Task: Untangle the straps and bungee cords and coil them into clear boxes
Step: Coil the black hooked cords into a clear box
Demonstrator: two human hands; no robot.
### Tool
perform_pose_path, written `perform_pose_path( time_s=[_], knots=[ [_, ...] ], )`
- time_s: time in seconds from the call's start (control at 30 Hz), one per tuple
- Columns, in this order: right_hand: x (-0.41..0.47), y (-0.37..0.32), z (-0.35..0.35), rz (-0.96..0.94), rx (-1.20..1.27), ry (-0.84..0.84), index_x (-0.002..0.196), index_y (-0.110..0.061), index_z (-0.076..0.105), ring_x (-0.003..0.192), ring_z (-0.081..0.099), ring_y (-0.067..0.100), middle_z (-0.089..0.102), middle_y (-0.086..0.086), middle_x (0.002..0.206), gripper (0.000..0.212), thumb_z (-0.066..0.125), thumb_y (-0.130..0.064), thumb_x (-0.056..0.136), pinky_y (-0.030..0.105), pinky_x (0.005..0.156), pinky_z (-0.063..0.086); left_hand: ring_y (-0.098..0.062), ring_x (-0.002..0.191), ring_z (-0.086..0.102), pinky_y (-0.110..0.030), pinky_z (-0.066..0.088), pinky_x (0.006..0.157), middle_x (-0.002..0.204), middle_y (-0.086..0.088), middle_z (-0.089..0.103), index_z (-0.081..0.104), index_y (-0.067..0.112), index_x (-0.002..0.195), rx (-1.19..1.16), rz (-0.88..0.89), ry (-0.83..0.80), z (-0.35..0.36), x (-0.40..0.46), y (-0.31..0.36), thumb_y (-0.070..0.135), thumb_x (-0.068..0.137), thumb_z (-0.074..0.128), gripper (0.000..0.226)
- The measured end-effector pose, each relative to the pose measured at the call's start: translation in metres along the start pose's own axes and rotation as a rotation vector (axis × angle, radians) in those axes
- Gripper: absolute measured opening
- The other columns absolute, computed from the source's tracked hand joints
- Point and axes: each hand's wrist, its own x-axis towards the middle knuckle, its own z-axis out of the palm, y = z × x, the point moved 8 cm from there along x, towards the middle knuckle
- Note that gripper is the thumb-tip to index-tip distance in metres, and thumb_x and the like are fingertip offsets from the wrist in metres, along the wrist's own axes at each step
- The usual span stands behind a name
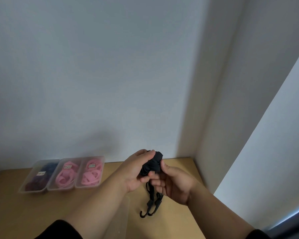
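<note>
Both forearms low, left hand (136,169) and right hand (173,183) gripping black bungee bundle (152,163) (hooks dangling), table edge (199,171) near wall.

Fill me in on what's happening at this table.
A person holds a coiled black bungee cord above the wooden table in both hands, left hand and right hand gripping the bundle, its two hooks dangling. At the back left, three clear boxes already hold coils, two pink and one dark.
</note>
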Motion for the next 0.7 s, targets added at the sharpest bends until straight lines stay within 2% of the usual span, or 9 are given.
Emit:
perform_pose_path(
  time_s=[0.07, 0.13, 0.2, 0.3, 0.4, 0.53, 0.63, 0.7],
  knots=[
    [0.000, -0.004, 0.000, -0.009, 0.078, -0.029, 0.113, -0.010, 0.070, 0.069, 0.056, 0.011, 0.063, 0.004, 0.096, 0.048, 0.074, -0.049, 0.084, 0.025, 0.064, 0.047, -0.021, 0.050, 0.050, -0.020, 0.028, 0.033, 0.078, -0.016, 0.065, 0.057, 0.011, 0.092, 0.050, -0.003, -0.038, -0.002, -0.002, -0.001, 0.039, 0.072, 0.083, 0.044],
    [0.000, -0.012, 0.001, -0.033, 0.151, -0.049, 0.110, -0.010, 0.071, 0.064, 0.051, 0.011, 0.056, 0.006, 0.089, 0.038, 0.065, -0.042, 0.091, 0.025, 0.061, 0.046, -0.021, 0.052, 0.050, -0.019, 0.028, 0.034, 0.080, -0.016, 0.064, 0.060, 0.013, 0.086, 0.070, -0.021, -0.079, -0.003, -0.004, -0.004, 0.042, 0.065, 0.088, 0.045],
    [0.000, -0.017, 0.003, -0.050, 0.213, -0.046, 0.115, -0.006, 0.067, 0.062, 0.048, 0.012, 0.054, 0.010, 0.092, 0.040, 0.052, -0.039, 0.098, 0.024, 0.058, 0.046, -0.021, 0.053, 0.051, -0.019, 0.028, 0.034, 0.081, -0.016, 0.065, 0.061, 0.014, 0.083, 0.067, -0.033, -0.113, -0.002, -0.007, -0.007, 0.042, 0.063, 0.089, 0.044],
    [0.002, -0.017, 0.003, -0.048, 0.189, 0.016, 0.120, -0.003, 0.065, 0.070, 0.051, 0.016, 0.057, 0.015, 0.100, 0.041, 0.050, -0.035, 0.100, 0.025, 0.059, 0.048, -0.021, 0.053, 0.052, -0.019, 0.028, 0.034, 0.079, -0.018, 0.064, 0.057, 0.012, 0.092, 0.093, -0.022, -0.147, -0.001, -0.009, -0.007, 0.044, 0.061, 0.091, 0.056],
    [0.001, -0.017, 0.006, -0.056, 0.217, -0.007, 0.119, -0.006, 0.069, 0.081, 0.054, 0.020, 0.063, 0.014, 0.107, 0.040, 0.049, -0.038, 0.103, 0.028, 0.066, 0.047, -0.020, 0.052, 0.053, -0.018, 0.028, 0.035, 0.079, -0.017, 0.064, 0.056, 0.010, 0.097, 0.126, 0.004, -0.184, 0.004, -0.012, -0.002, 0.048, 0.056, 0.095, 0.069],
    [0.000, -0.020, 0.005, -0.087, 0.189, 0.019, 0.120, -0.003, 0.068, 0.071, 0.054, 0.015, 0.065, 0.010, 0.096, 0.040, 0.044, -0.033, 0.106, 0.027, 0.065, 0.049, -0.018, 0.050, 0.054, -0.017, 0.028, 0.035, 0.075, -0.012, 0.066, 0.050, 0.009, 0.099, 0.128, 0.028, -0.160, -0.001, -0.015, 0.003, 0.054, 0.046, 0.097, 0.084],
    [0.001, -0.020, 0.004, -0.095, 0.194, 0.117, 0.113, -0.004, 0.068, 0.069, 0.056, 0.015, 0.066, 0.008, 0.091, 0.036, 0.042, -0.028, 0.107, 0.029, 0.067, 0.049, -0.019, 0.050, 0.054, -0.016, 0.028, 0.034, 0.077, -0.014, 0.065, 0.050, 0.013, 0.094, 0.100, 0.053, -0.191, -0.001, -0.017, 0.004, 0.057, 0.045, 0.096, 0.080],
    [0.002, -0.019, 0.005, -0.065, 0.214, 0.164, 0.111, -0.003, 0.068, 0.065, 0.049, 0.015, 0.063, 0.011, 0.090, 0.035, 0.041, -0.025, 0.108, 0.029, 0.061, 0.047, -0.019, 0.051, 0.053, -0.016, 0.028, 0.035, 0.078, -0.014, 0.064, 0.051, 0.014, 0.091, 0.105, 0.083, -0.195, -0.001, -0.019, 0.005, 0.059, 0.045, 0.095, 0.078]
  ],
)
